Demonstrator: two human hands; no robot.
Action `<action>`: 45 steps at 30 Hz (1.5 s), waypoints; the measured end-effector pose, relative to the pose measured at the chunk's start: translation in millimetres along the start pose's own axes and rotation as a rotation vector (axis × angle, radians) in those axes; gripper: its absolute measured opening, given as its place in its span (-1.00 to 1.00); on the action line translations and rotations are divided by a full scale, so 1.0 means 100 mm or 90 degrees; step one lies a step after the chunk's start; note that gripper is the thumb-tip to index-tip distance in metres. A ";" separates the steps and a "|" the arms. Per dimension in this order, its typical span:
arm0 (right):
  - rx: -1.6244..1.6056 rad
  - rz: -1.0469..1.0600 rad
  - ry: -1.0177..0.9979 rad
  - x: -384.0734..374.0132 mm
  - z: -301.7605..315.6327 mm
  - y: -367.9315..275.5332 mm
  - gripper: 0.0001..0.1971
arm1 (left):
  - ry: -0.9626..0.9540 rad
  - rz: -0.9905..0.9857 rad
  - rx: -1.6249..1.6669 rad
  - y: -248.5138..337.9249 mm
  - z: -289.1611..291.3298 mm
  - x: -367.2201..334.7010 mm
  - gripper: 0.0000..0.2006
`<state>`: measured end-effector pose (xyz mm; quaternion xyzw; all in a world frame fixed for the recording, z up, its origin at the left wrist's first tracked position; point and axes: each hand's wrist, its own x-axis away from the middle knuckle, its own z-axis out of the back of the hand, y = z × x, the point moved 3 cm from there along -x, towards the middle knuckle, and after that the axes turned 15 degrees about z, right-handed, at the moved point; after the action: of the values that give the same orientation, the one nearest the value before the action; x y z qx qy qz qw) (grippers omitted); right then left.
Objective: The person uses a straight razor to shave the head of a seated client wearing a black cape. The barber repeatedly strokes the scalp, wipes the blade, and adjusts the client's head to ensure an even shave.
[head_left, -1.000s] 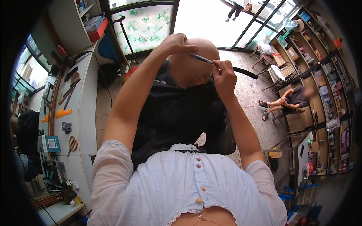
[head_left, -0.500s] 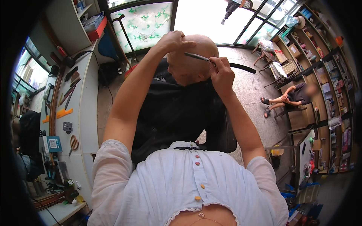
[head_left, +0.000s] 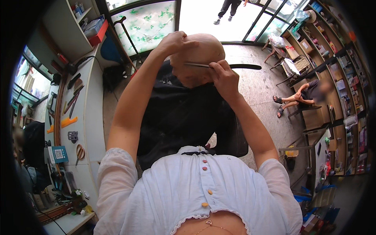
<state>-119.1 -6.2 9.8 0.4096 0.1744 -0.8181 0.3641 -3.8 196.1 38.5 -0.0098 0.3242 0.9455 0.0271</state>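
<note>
beside a white counter [head_left: 91, 117], the right hand [head_left: 226, 77] pinches a razor [head_left: 246, 66], likely light and stiff, best held near its pivot; left hand [head_left: 171, 43] touches the bald head [head_left: 209, 46], its spread unclear.

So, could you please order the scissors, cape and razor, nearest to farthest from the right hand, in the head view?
1. Razor: in the right hand.
2. Black cape: below the hand.
3. Scissors: far left, on the counter.

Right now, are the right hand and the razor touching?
Touching. The head view shows the right hand gripping the razor, its dark handle sticking out rightward past the fingers.
</note>
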 end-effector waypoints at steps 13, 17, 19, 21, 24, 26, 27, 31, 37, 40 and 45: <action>-0.769 -0.561 0.245 0.36 0.05 0.85 -0.80 | -0.159 0.039 0.083 -0.03 0.02 0.00 -0.18; -0.727 -0.561 0.222 0.44 -0.04 1.03 -0.77 | -0.039 0.032 0.019 0.06 0.03 -0.04 -0.17; -0.758 -0.531 0.186 0.50 -0.08 1.10 -0.78 | -0.005 0.011 -0.010 0.14 -0.02 -0.02 -0.19; -0.847 -0.531 0.166 0.53 -0.14 1.16 -0.77 | 0.035 -0.045 -0.060 0.36 -0.02 -0.04 -0.23; -0.916 -0.513 0.174 0.50 -0.14 1.13 -0.78 | -0.043 0.012 -0.016 0.76 -0.09 0.02 -0.37; -0.945 -0.502 0.183 0.52 -0.20 1.15 -0.79 | -0.068 0.017 -0.015 0.81 -0.17 -0.01 -0.40; -0.957 -0.504 0.189 0.56 -0.22 1.17 -0.79 | -0.078 0.020 -0.044 0.85 -0.21 -0.01 -0.41; -0.886 -0.522 0.137 0.68 -0.28 1.30 -0.76 | -0.054 0.019 -0.112 0.90 -0.21 -0.01 -0.45; -0.973 -0.491 0.182 0.67 -0.34 1.28 -0.77 | -0.065 0.034 -0.106 1.02 -0.22 -0.02 -0.47; -0.980 -0.492 0.200 0.62 -0.38 1.21 -0.79 | -0.073 0.055 -0.139 0.95 -0.22 -0.12 -0.46; -0.950 -0.496 0.198 0.67 -0.41 1.19 -0.78 | -0.081 0.067 -0.137 0.99 -0.35 -0.25 -0.35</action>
<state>-36.3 -92.8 -66.7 0.0813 0.8436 -0.4905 0.2029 15.5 95.3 71.9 0.0639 0.2185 0.9737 -0.0031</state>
